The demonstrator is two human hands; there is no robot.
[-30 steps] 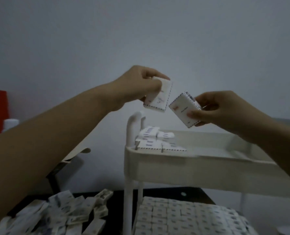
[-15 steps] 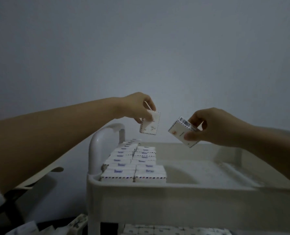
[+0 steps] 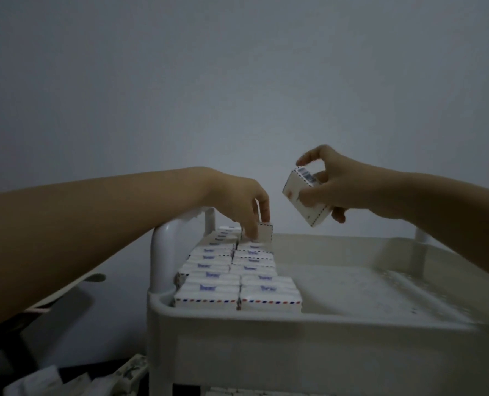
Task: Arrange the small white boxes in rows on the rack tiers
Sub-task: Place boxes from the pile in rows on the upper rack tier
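Boxes (image 3: pixel 237 284) fill 2 rows at the left of the top tier (image 3: pixel 294 317). Left hand (image 3: pixel 237 200) pinches 1 box (image 3: pixel 265 232) at the far end of the right row, likely to set it there. Right hand (image 3: pixel 334 187) grips a spare box (image 3: pixel 304 197) above, ready to go next.

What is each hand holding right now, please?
Left hand: pinches a small white cardboard box at the far end of the right-hand row.
Right hand: grips a tilted white barcoded box above the cream plastic tier.
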